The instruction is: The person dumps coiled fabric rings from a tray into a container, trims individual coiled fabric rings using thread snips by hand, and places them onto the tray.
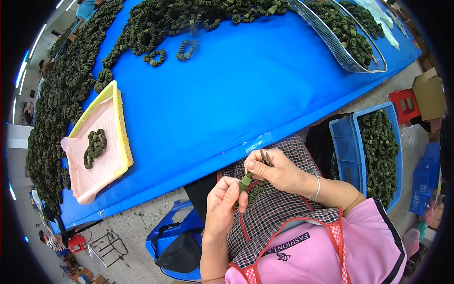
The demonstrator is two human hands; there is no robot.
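Pinching a dark green scrunchie (246,181) between thumb and fingers of the left hand (224,201), just beside the right hand (276,173). Gripping slim metal snips (266,158) in that right hand, curled closed, with the blades past the fingers, pointing away from the body. Cannot tell about any contact between right fingertips and scrunchie. Working at the near edge of a blue-covered table (198,104), above a checked apron (269,217). Left of the left hand, showing a yellow tray (124,137) with a pink liner (106,165) and bunched green scrunchies (96,144) on top. Well ahead of both hands, sprawling in a big scrunchie heap (161,19). Farther out past the right hand, filling a wire basket (326,40); right of it, packing a blue crate (349,156).
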